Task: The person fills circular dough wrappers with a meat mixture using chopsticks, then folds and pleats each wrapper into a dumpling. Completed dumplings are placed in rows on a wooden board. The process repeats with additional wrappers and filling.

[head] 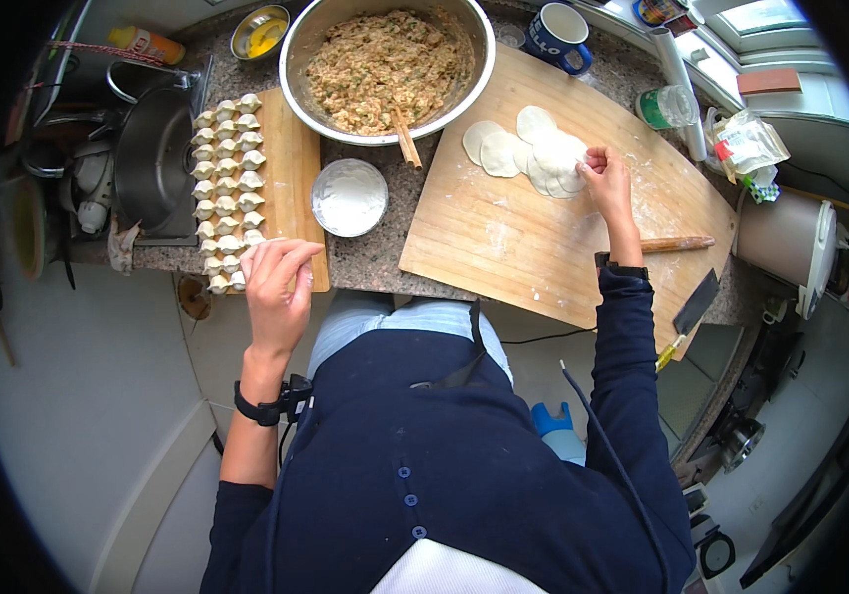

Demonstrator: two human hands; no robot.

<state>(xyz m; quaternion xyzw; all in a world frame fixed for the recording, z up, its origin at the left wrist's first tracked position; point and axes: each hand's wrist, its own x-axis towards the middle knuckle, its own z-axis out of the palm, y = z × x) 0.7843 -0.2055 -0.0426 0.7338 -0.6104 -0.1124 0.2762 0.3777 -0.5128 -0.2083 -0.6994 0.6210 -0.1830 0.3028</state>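
Observation:
My left hand (277,286) hovers with bent fingers over the near end of rows of folded dumplings (225,185) on a small wooden board (290,156); whether it touches one is hidden. On the large wooden board (461,230), my right hand (605,178) pinches the edge of a round dough wrapper (561,152) in an overlapping pile. More wrappers (499,154) lie to its left. Between the boards stands a bowl of white flour (350,197). Behind it, a big steel bowl (485,82) holds minced filling (387,67), with wooden chopsticks (405,139) leaning in it.
A rolling pin (677,243) and a dark-bladed scraper or knife (696,303) lie on the large board's right side. A blue mug (559,37) stands behind that board. A small bowl with yellow contents (261,33) stands back left, near the sink (153,160). A plastic jar (666,108) is at right.

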